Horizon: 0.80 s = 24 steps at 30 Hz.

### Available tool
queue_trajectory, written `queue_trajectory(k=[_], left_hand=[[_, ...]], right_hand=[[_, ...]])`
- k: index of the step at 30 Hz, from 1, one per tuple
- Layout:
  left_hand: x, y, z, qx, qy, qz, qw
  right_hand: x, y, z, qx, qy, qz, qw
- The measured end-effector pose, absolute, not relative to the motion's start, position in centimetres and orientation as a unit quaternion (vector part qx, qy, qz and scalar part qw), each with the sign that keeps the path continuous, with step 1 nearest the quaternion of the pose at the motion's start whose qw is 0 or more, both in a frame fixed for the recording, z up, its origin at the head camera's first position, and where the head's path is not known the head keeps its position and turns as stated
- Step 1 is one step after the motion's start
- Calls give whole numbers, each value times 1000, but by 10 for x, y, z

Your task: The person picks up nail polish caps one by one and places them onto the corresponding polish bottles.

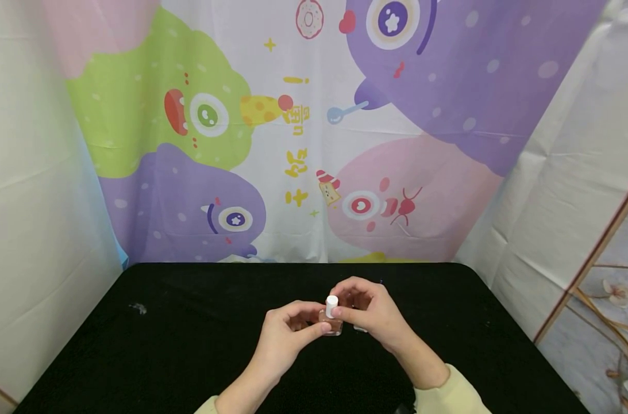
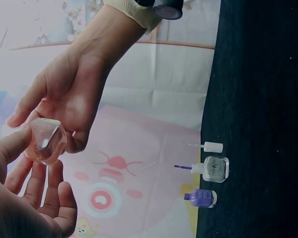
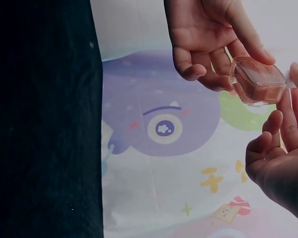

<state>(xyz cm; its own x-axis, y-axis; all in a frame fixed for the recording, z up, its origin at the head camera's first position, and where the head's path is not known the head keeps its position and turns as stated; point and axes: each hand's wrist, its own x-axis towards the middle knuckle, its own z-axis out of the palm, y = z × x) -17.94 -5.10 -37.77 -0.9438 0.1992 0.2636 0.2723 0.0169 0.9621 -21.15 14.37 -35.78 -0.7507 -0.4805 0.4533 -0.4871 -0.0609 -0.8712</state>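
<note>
A small square nail polish bottle (image 1: 331,326) of brownish-pink colour, with a white cap (image 1: 331,306), is held up over the black table. The left hand (image 1: 292,330) pinches the glass body between thumb and fingers. From the other side, the right hand (image 1: 370,310) pinches the white cap with thumb and fingertips. The bottle (image 3: 258,82) looks see-through, its glass catching light in the right wrist view. Seen from the left wrist, the bottle's base (image 2: 45,130) faces the camera and the cap is hidden.
On the black table (image 1: 189,345), the left wrist view shows a white cap with a brush (image 2: 213,147), a clear bottle (image 2: 216,169) with a purple-coated stick at its neck, and a purple bottle (image 2: 202,198). A printed cartoon curtain (image 1: 293,230) hangs behind the table.
</note>
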Motion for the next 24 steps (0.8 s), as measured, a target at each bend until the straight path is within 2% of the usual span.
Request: queue_trajectory(k=[15, 24], left_hand=[[-180, -51, -379, -169, -720, -673, 29], [-180, -51, -380, -167, -707, -687, 21]], right_hand=[[-210, 145, -357, 334, -689, 643, -21], [-210, 145, -355, 370, -665, 648, -34]])
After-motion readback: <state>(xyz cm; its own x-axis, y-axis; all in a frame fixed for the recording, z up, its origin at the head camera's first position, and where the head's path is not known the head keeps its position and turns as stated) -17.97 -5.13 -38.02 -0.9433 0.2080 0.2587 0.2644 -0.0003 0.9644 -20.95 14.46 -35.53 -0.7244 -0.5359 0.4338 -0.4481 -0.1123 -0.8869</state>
